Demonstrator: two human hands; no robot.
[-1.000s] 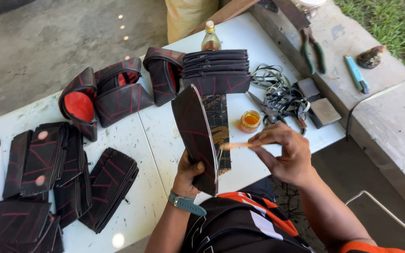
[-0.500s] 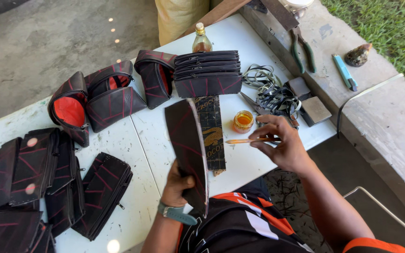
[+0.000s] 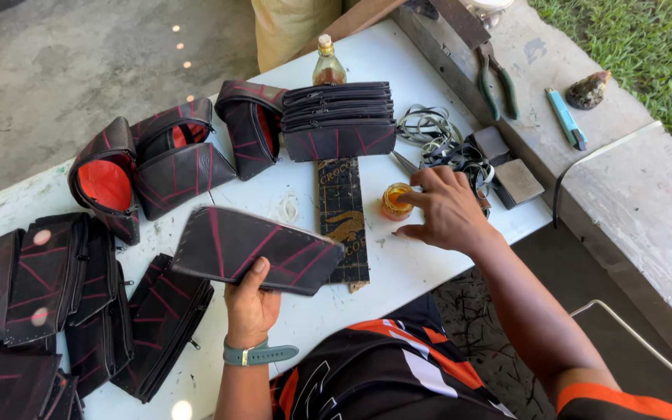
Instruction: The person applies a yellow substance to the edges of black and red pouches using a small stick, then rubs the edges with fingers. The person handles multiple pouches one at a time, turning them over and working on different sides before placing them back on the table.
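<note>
Black rubber with red stitching makes up the flat pouch (image 3: 254, 249) that the left hand (image 3: 252, 305) grips from below at its near edge, thumb on top, wrist bent up, holding it tilted over the white table (image 3: 398, 268). At about two o'clock from it, the right hand (image 3: 446, 210) reaches forward palm down, fingers spread and loosely curled, fingertips touching a small amber jar (image 3: 396, 201); whether it holds anything is hard to tell. A dark printed strip (image 3: 341, 210) lies partly hidden under the pouch. At nine o'clock, more pouches (image 3: 48, 276) are cut off by the frame edge.
</note>
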